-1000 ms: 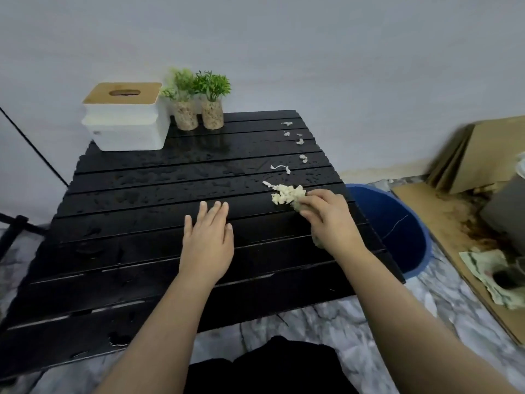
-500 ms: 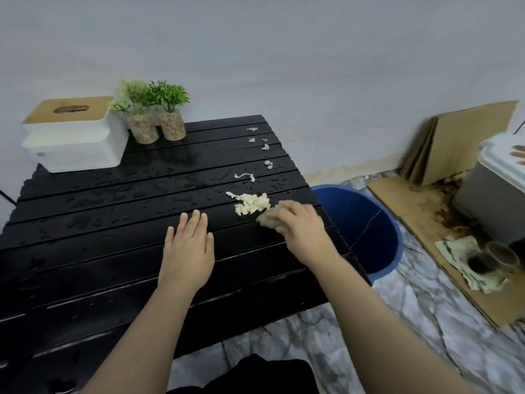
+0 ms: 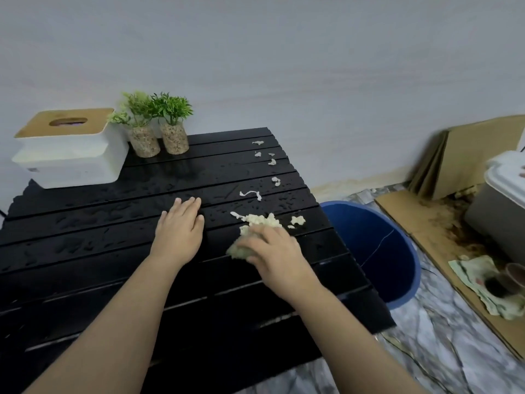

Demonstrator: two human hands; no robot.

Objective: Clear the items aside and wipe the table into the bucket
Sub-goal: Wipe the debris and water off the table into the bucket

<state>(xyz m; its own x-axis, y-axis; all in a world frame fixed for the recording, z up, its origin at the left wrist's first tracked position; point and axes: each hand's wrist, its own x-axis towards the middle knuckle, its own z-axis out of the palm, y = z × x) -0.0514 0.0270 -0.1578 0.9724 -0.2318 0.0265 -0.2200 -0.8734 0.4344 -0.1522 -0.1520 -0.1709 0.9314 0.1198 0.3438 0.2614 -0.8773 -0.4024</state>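
Observation:
A wet black slatted table (image 3: 93,226) fills the left of the view. My right hand (image 3: 274,253) presses a crumpled greenish cloth (image 3: 240,251) onto it, right behind a heap of pale food scraps (image 3: 262,220). Smaller scraps (image 3: 251,193) trail along the table's right side toward the wall. My left hand (image 3: 180,226) lies flat on the slats, fingers together, holding nothing. A blue bucket (image 3: 397,268) stands on the floor just beyond the table's right edge.
A white tissue box with a wooden lid (image 3: 68,149) and two small potted plants (image 3: 157,125) stand at the table's far left. Cardboard sheets (image 3: 466,157), a grey lidded bin (image 3: 502,200) and a soiled rag (image 3: 483,282) are on the marble floor at right.
My right hand with the cloth has drawn back slightly toward me, leaving the scrap heap ahead of it with a few bits spread toward the right edge. The left hand stays flat.

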